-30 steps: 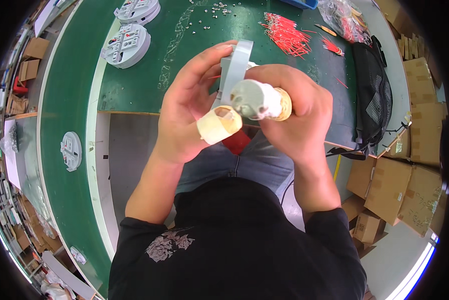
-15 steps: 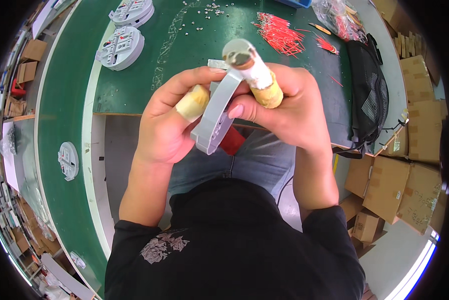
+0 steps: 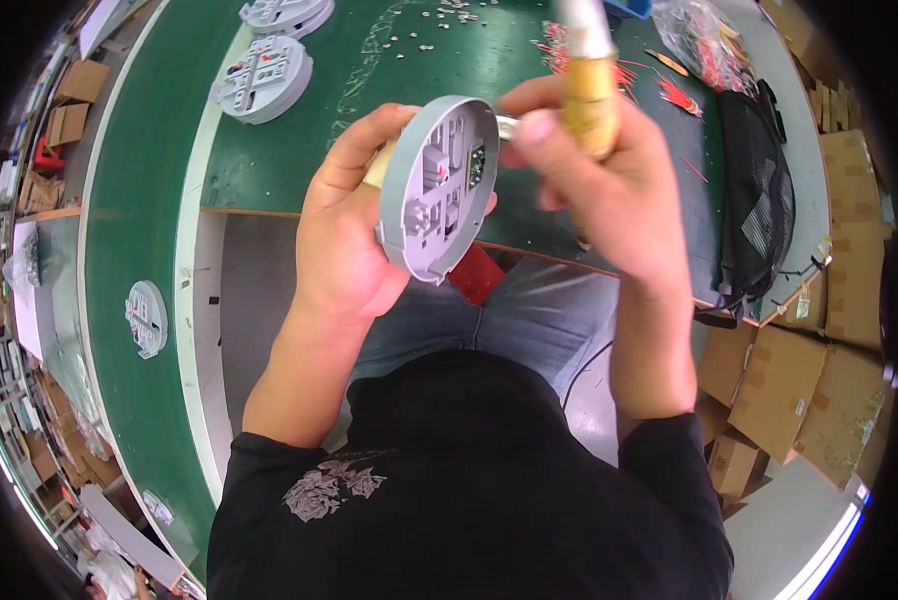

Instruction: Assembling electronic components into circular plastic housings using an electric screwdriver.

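Note:
My left hand [image 3: 341, 235] is closed around a round grey plastic housing [image 3: 439, 190], tilted upright with its open inside turned to the right. Moulded compartments, a small green circuit board [image 3: 477, 168] and a red spot show inside. Behind the rim, a pale yellow wrap on my left thumb is partly visible. My right hand [image 3: 624, 195] grips a thick stick-like tool [image 3: 591, 95] wrapped in yellow and white tape; its upper end is blurred and its kind unclear. Between the right thumb and forefinger, a small silvery piece [image 3: 507, 127] meets the housing's right rim.
More grey housings [image 3: 264, 78] sit at the far left of the green table [image 3: 369, 90]; another housing [image 3: 146, 320] lies on the left bench. Small metal parts [image 3: 454, 14], red wires [image 3: 679, 98] and a black bag [image 3: 754, 200] lie beyond. Cardboard boxes [image 3: 779, 380] stand at right.
The housing has turned from edge-on to show its inside. My right hand has moved right, off the housing's middle, and the taped tool now points up toward the top edge.

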The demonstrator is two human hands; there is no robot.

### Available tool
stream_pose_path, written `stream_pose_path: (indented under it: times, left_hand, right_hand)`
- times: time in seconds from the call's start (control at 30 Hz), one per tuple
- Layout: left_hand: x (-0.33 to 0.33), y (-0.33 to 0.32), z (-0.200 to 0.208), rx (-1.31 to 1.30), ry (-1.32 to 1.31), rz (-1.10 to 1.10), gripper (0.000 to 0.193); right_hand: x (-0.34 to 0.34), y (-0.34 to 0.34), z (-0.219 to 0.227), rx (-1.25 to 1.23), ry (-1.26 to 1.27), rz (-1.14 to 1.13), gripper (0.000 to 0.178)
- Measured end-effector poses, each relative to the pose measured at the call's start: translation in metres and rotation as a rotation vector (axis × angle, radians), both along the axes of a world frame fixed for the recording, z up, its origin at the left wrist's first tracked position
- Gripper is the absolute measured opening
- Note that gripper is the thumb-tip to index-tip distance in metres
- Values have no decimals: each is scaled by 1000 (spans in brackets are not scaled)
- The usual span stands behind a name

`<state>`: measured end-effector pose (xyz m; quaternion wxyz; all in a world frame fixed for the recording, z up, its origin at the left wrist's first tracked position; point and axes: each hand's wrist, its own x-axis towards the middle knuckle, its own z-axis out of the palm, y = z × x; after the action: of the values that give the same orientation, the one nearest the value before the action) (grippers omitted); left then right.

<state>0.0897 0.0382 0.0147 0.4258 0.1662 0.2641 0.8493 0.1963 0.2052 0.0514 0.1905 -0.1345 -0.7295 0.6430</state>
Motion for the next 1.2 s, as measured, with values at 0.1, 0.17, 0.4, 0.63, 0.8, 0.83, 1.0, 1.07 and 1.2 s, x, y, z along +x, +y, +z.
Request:
stream_pose_path:
  times: [0.1,0.17,0.4,0.63,0.8,0.83,1.0,1.07,1.2]
  left_hand:
    - [-28,-21,-2,-227,326,257,38]
    - [-76,-45,10,-829,1257,727,35]
    - [-400,-415,-58,-2150,1422,919,46]
    - [-348,-460,-81,-1927,1184,825,64]
    - [-130,-328,-17,-1835,1065,464,55]
    - [-119,-329,-22,-1959,1162,354,55]
    - [-117,-360,-31,-2027,984,536,54]
    - [-118,-370,-31,-2038,951,509,55]
    - [-128,-368,-26,-1830,1006,739,58]
  right_hand:
    - [10,13,10,-26,-28,-162,27]
    - [13,38,10,127,-182,-247,28]
    - [7,114,4,456,-530,-382,24]
    - [-3,156,-33,894,-548,-384,28]
    - [-29,154,-30,917,-613,-318,28]
    - [-34,154,-33,949,-605,-313,27]
    - [-39,165,-51,1213,-455,-245,23]
    - [-42,169,-51,1203,-444,-230,23]
    - [-38,163,-41,1079,-462,-211,23]
